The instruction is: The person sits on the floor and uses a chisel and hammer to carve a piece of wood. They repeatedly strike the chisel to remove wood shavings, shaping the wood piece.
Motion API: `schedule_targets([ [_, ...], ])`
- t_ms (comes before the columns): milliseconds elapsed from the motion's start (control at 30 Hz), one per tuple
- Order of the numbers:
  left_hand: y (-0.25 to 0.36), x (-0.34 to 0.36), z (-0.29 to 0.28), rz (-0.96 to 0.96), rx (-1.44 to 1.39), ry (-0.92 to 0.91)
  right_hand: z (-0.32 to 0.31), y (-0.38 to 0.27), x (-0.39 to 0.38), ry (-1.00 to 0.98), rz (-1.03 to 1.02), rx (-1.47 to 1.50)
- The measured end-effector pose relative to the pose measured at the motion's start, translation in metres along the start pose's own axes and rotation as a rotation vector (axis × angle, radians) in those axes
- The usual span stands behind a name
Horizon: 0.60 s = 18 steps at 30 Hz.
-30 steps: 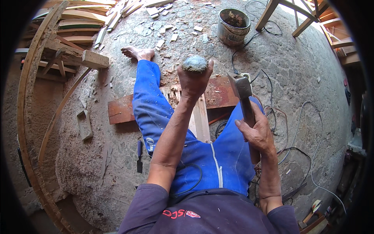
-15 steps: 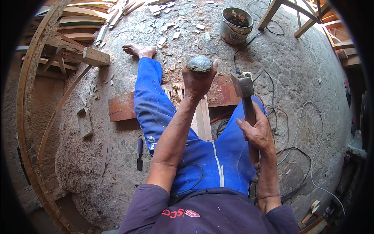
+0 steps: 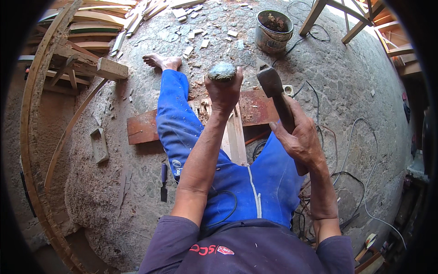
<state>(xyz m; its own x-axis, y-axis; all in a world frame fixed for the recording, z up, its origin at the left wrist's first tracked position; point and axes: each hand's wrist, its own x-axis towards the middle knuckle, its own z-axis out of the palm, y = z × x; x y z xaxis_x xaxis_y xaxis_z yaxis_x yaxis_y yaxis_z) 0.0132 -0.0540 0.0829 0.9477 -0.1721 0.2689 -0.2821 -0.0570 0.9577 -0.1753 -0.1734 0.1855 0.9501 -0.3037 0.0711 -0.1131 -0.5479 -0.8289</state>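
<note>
My left hand [image 3: 223, 97] is closed around an upright chisel [image 3: 222, 72]. Its worn, round handle end faces up, and the blade is hidden below my fist. Under it lies a pale wooden bar [image 3: 235, 144] with slots cut near its far end, running between my legs across a reddish-brown board [image 3: 143, 127]. My right hand [image 3: 303, 141] grips a hammer [image 3: 270, 82] by its dark handle. The hammer's metal head is raised to the right of the chisel's end, apart from it.
A second chisel [image 3: 164, 185] with a purple handle lies left of my leg, near a small open wooden box [image 3: 99, 145]. A stained bucket [image 3: 273, 34] stands at the far right. Cables [image 3: 365, 178] cross the floor on the right; wood scraps [image 3: 196, 33] litter the far side.
The hammer has risen and its head has swung left and away from me, with my right hand following. My left hand has shifted slightly left with the chisel.
</note>
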Motion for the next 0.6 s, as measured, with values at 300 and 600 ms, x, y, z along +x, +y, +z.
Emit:
schedule_targets([
  [300,-0.025,-0.001,-0.006,0.663,0.975,0.132,-0.047,-0.071,0.049,0.022,-0.448,-0.125],
  [600,0.002,0.001,0.012,0.418,0.192,0.131,-0.021,-0.052,0.07,-0.289,-0.237,-0.744],
])
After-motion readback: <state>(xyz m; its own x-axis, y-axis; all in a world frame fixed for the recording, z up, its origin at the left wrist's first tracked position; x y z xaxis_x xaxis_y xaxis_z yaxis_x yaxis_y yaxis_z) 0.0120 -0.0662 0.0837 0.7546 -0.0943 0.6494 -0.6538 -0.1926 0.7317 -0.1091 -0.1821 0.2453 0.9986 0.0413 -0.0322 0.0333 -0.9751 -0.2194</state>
